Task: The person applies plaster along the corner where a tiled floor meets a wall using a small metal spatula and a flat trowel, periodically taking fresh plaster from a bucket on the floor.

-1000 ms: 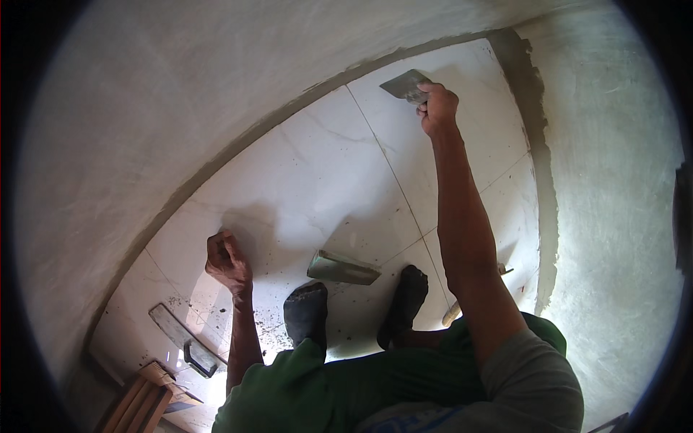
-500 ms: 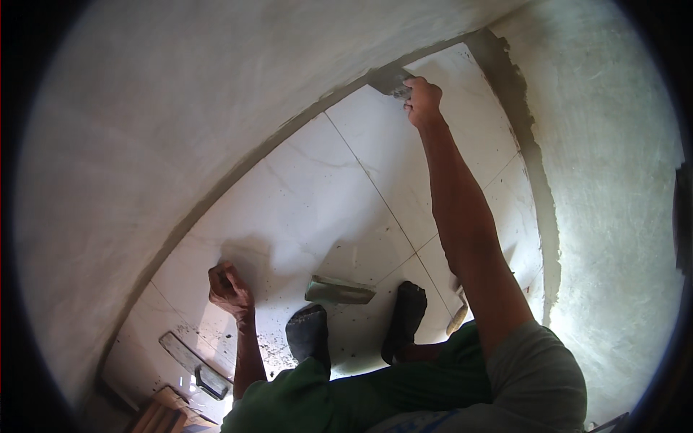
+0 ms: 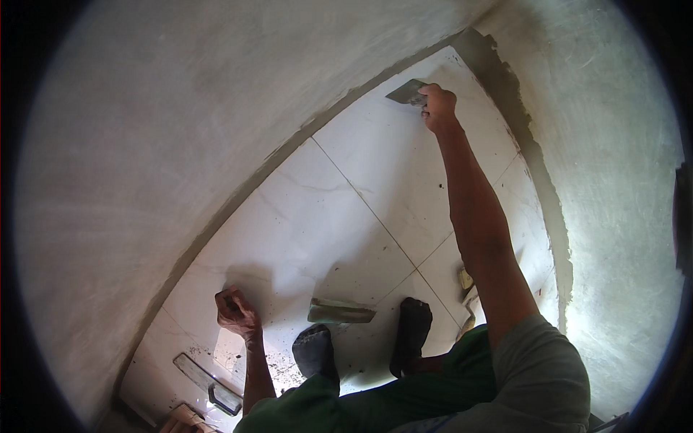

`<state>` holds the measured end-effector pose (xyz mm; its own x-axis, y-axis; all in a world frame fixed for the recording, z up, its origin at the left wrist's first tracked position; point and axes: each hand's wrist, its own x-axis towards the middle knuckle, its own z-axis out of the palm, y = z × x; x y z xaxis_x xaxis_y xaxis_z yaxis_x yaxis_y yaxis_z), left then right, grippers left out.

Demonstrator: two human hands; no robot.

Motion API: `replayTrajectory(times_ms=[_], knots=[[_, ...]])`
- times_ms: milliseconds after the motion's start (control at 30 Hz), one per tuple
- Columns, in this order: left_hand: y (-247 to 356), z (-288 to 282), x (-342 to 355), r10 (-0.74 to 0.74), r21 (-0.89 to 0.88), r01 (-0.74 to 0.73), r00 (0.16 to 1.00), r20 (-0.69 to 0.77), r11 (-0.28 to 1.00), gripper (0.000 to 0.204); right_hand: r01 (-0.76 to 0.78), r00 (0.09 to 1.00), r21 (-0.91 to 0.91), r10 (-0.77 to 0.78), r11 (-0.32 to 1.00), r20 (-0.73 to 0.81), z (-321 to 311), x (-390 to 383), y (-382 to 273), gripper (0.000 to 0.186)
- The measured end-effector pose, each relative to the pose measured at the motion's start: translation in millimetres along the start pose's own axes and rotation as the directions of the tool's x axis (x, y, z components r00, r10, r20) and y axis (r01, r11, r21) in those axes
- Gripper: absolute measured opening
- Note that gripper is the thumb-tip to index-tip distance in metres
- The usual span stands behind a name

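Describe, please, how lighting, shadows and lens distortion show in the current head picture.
Head view: fisheye distortion bows the edges of the white tiled floor; head view: brightness washes out the lower part of the smooth grey right-hand wall; head view: a soft shadow lies beyond the bare left hand, while the flat grey scraper in the bare right hand has a readable outline.

One scraper (image 3: 406,92), one handled float (image 3: 201,378), one greenish block (image 3: 339,312) and two feet (image 3: 315,351) show.
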<state>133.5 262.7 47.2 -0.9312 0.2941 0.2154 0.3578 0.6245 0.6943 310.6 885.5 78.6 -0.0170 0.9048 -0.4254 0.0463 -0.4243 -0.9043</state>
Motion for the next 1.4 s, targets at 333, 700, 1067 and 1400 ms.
replayTrajectory(times_ms=[333, 700, 1067, 1400], knots=[[16, 5, 2, 0.025, 0.127, -0.022, 0.999, -0.021, 0.992, 0.037, 0.016, 0.999, -0.025, -0.017, 1.000, -0.041, -19, 36, -14, 0.018], [16, 12, 1, 0.023, 0.172, -0.019, 1.000, -0.022, 0.985, 0.035, 0.003, 0.999, -0.024, -0.004, 1.000, -0.045, -20, 65, -26, 0.017], [5, 12, -2, 0.006, 0.246, 0.009, 0.998, -0.061, 0.969, 0.042, 0.230, 0.946, -0.570, -0.045, 0.789, 0.320, -151, 2, -109, 0.020], [219, 111, 71, 0.538, -0.442, -0.310, 0.402, 0.741, 0.842, 0.005, 0.329, 0.944, -0.495, -0.283, 0.804, 0.168, -197, -11, -117, 0.024]])
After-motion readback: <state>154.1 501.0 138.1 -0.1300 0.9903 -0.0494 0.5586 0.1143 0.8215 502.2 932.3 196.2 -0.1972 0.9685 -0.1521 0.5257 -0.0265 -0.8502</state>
